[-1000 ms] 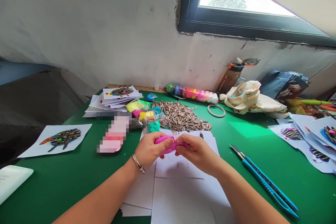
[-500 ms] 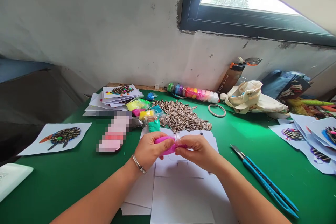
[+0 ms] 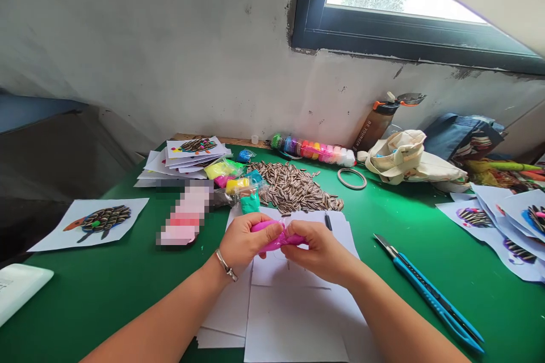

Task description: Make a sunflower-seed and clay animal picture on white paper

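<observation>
Both my hands hold a bright pink lump of modelling clay (image 3: 271,245), which looks to be in a clear plastic wrapper. My left hand (image 3: 243,242) is closed around its left part, thumb on top. With pinched fingers, my right hand (image 3: 322,248) grips the right end. Beneath them lie white paper sheets (image 3: 293,317) with a few thin drawn lines, partly covered by my hands. A dark pen (image 3: 327,222) rests on the paper just beyond my right hand.
Beyond the paper are a heap of sunflower seeds (image 3: 293,186) and several clay packets (image 3: 237,185). A blue utility knife (image 3: 434,289) lies on the right, its blade exposed. Seed pictures (image 3: 100,224) sit on both sides. A tape ring (image 3: 351,178), cloth bag (image 3: 398,156) and bottle (image 3: 374,122) stand farther back.
My right fingers have shifted slightly on the pink clay, and more pink shows between the hands where clear wrapper stood up before. The pen is now more visible.
</observation>
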